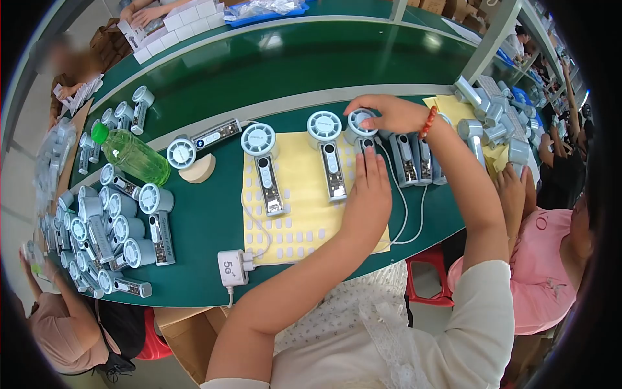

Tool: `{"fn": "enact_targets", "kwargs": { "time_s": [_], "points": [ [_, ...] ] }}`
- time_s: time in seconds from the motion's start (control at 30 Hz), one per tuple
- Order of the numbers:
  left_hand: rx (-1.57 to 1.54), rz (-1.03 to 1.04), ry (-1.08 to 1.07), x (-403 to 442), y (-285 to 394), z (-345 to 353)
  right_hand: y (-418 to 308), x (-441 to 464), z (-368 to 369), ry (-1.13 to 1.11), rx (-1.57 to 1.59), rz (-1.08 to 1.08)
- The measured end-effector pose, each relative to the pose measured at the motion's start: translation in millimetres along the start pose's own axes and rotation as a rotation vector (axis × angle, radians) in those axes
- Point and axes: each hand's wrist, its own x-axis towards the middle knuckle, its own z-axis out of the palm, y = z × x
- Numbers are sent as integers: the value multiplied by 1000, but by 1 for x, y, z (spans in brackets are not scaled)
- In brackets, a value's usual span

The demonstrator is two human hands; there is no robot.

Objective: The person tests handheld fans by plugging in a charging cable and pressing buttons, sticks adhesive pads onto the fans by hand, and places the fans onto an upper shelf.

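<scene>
Handheld fan lies at the yellow sheet's upper right; right hand curls round its head, left hand rests along its handle, grip unclear. Probably light, rigid, smooth; handle suits holding.

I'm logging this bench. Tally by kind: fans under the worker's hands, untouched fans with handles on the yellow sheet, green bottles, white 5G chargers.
Handled fan: 1
Untouched fans on the yellow sheet: 2
Green bottle: 1
White 5G charger: 1
Total: 5
</scene>
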Motion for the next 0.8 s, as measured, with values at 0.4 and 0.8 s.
{"fn": "enact_targets", "kwargs": {
  "time_s": [0.4, 0.8],
  "points": [
    [-67, -51, 44, -1, 1, -4, -5, -1, 22, 198, -211, 25],
    [-128, -54, 54, -2, -1, -5, 4, -6, -4, -26, 54, 21]
  ]
}}
